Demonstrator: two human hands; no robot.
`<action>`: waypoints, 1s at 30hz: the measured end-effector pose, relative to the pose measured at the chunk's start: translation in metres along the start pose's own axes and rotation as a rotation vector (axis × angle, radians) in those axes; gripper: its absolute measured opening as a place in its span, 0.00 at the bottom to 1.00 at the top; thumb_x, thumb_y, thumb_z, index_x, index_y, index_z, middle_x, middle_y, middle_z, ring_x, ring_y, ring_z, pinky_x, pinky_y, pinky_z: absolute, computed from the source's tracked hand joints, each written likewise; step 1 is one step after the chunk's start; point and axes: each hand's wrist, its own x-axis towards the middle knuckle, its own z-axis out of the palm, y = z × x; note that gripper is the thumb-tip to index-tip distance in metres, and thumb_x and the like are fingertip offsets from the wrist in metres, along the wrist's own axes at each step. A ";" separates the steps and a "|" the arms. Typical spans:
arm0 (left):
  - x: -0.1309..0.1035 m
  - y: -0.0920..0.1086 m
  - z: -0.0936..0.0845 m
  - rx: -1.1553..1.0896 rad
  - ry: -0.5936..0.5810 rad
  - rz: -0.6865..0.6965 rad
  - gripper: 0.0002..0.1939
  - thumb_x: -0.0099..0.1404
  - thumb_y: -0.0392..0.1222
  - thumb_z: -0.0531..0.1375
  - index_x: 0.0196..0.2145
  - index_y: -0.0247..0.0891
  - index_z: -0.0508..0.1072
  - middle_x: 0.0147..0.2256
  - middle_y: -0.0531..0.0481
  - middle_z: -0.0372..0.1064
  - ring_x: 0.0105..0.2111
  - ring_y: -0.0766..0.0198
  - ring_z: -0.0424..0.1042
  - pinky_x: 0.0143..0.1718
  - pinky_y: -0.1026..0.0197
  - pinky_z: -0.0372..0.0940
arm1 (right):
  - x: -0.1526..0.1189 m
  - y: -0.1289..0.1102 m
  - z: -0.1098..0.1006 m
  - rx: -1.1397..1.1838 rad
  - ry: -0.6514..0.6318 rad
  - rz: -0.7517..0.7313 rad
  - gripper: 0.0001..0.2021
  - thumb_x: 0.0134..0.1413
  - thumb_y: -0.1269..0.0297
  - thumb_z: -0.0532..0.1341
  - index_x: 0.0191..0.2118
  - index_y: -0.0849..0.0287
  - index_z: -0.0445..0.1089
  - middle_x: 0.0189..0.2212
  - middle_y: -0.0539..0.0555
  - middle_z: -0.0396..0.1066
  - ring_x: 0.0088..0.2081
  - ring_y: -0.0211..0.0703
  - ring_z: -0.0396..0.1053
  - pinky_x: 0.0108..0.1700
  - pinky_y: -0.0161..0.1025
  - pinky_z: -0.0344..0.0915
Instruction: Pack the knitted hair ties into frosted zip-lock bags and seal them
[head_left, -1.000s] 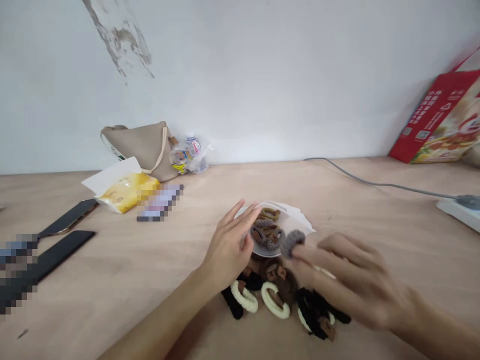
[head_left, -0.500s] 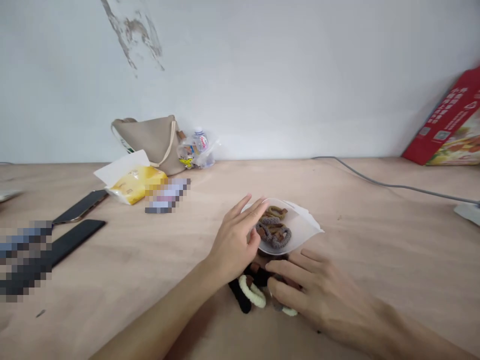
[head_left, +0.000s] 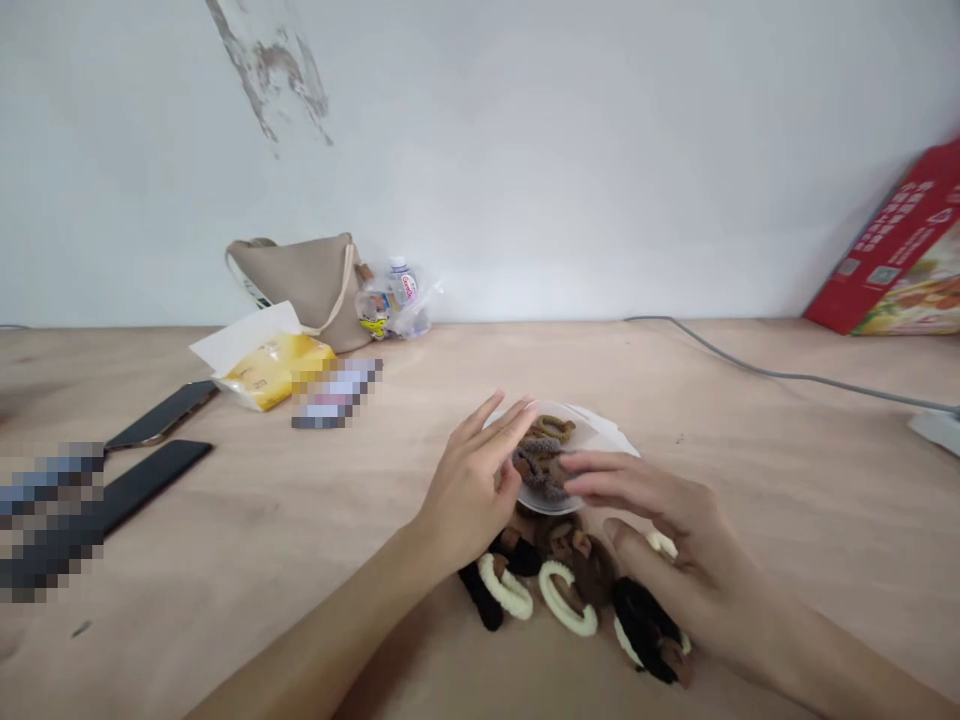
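Observation:
A clear plastic bag (head_left: 600,432) lies open on the table, with grey and brown hair ties (head_left: 551,450) inside. My left hand (head_left: 476,475) rests against its left edge, fingers stretched out and holding nothing. Over the bag's right side hovers my right hand (head_left: 667,530), its fingers apart and nothing visible between them. Several loose hair ties lie in front of the bag: a cream one (head_left: 568,598), a black one (head_left: 649,625) and dark brown ones (head_left: 592,565) among them. Part of another cream tie is hidden behind my right hand.
At the left lie black phones (head_left: 161,412), a yellow tissue pack (head_left: 277,368) and a beige bag (head_left: 307,280). A bottle in a plastic bag (head_left: 401,290) stands by the wall. A grey cable (head_left: 742,360) and a red box (head_left: 885,240) are at the right.
My right hand has risen from the loose hair ties to the bag's right side, uncovering more of them. My left hand has stayed in place.

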 end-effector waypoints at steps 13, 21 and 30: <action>0.001 0.001 0.002 0.007 0.034 0.009 0.31 0.57 0.24 0.48 0.58 0.36 0.63 0.56 0.49 0.65 0.61 0.57 0.55 0.59 0.52 0.59 | -0.003 -0.025 0.033 -0.422 -0.217 -0.353 0.09 0.59 0.73 0.54 0.42 0.56 0.67 0.28 0.49 0.70 0.30 0.41 0.66 0.29 0.37 0.61; -0.001 0.000 0.001 -0.003 0.023 0.050 0.31 0.57 0.23 0.48 0.58 0.35 0.62 0.56 0.49 0.65 0.61 0.58 0.55 0.59 0.53 0.59 | -0.009 -0.027 0.062 -0.727 -0.135 -0.471 0.07 0.53 0.71 0.56 0.25 0.56 0.61 0.23 0.50 0.64 0.24 0.41 0.59 0.26 0.39 0.51; -0.001 0.004 -0.001 -0.040 -0.022 0.056 0.31 0.57 0.23 0.48 0.58 0.34 0.61 0.58 0.48 0.63 0.62 0.60 0.53 0.60 0.53 0.58 | 0.003 -0.017 0.014 -0.874 -0.040 -0.286 0.18 0.52 0.77 0.52 0.49 0.64 0.66 0.45 0.61 0.68 0.38 0.50 0.65 0.35 0.43 0.62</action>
